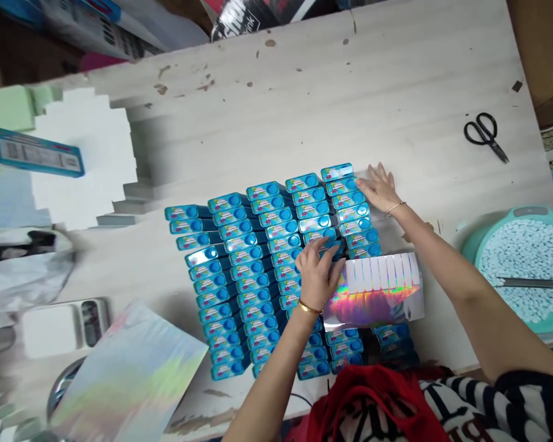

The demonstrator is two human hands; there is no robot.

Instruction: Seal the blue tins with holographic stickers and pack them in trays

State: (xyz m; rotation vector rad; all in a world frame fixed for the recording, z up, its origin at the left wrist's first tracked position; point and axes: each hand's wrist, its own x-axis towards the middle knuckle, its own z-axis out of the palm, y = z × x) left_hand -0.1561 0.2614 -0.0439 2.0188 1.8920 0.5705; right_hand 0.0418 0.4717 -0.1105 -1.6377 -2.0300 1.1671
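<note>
Blue boxes point(282, 229), rainbow holo sheet point(373, 302), blk scissors point(494, 145)

Black-handled metal scissors point(487, 136) lie open-looped near the right edge of a pale, chipped tabletop point(239, 116), its surface marked with brown patches. Toward the near right corner sits a round teal plastic tub point(478, 242) filled with small pale-blue pellets point(516, 255), a slim dark tool point(532, 283) lying across them. On the left side of the tabletop, a cluster of white step-edged pieces point(85, 159) stands beside a pale green block point(9, 109), above a crumpled whitish plastic bag point(32, 276) and a white square-topped device point(50, 330). Beyond the far edge, black packaging with white lettering point(246, 19) shows.
</note>
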